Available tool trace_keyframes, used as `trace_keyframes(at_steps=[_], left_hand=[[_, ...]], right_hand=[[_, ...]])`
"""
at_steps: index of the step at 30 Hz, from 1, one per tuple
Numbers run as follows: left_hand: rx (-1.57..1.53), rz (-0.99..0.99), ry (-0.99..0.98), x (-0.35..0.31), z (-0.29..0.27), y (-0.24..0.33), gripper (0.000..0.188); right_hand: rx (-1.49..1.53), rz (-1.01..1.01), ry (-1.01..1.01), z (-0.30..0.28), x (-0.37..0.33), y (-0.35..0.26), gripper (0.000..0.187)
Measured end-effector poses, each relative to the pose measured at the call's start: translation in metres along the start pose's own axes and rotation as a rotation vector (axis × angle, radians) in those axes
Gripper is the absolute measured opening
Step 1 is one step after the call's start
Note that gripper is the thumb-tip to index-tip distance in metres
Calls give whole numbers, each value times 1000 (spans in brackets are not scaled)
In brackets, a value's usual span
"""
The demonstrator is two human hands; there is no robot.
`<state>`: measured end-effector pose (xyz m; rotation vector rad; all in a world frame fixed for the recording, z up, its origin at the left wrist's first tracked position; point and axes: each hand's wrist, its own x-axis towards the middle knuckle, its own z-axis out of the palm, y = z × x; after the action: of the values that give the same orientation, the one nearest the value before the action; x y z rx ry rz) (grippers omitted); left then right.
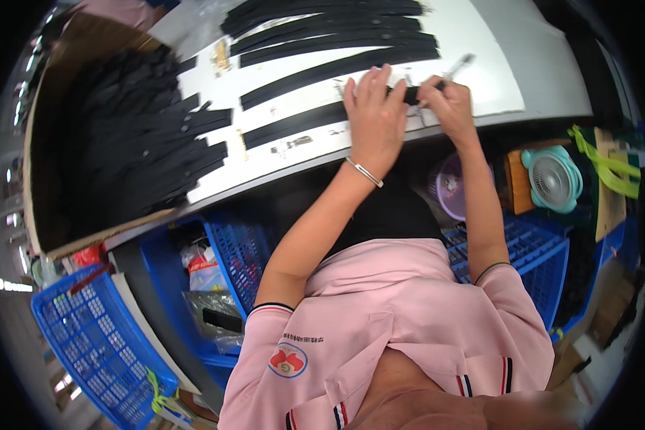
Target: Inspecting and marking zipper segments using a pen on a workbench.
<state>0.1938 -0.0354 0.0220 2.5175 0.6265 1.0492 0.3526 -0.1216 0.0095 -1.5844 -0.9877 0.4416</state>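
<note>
My left hand (375, 122), with a silver bangle at its wrist, lies with fingers stretched out over the end of a black fabric strip (294, 125) on the white work board. Just right of it, my right hand (448, 107) is closed around a slim pen-like tool (461, 67), whose pale shaft sticks up to the far right. The tool's working end is hidden by my fingers. A short dark piece of the strip (411, 95) shows between the two hands. Farther back, several similar black strips (330, 43) lie side by side.
At the left stands a cardboard box (39, 165) heaped with black strips (136, 136). Small scraps (292, 145) dot the white board (491, 86). Below the table are blue crates (100, 344), a purple basket (448, 188) and a turquoise fan (554, 179).
</note>
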Motion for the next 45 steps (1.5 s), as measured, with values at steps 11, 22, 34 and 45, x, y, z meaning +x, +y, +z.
trace_keyframes(at_steps=[11, 22, 34, 45], left_hand=[[42, -36, -208, 22, 6, -54, 48], [303, -198, -184, -17, -105, -129, 64], [479, -414, -119, -46, -186, -206, 24], [394, -229, 76, -25, -191, -193, 8]], right_hand=[[310, -30, 289, 1, -3, 0, 18], [237, 15, 241, -2, -4, -6, 18], [180, 30, 243, 3, -1, -5, 20], [177, -2, 268, 4, -2, -8, 19]])
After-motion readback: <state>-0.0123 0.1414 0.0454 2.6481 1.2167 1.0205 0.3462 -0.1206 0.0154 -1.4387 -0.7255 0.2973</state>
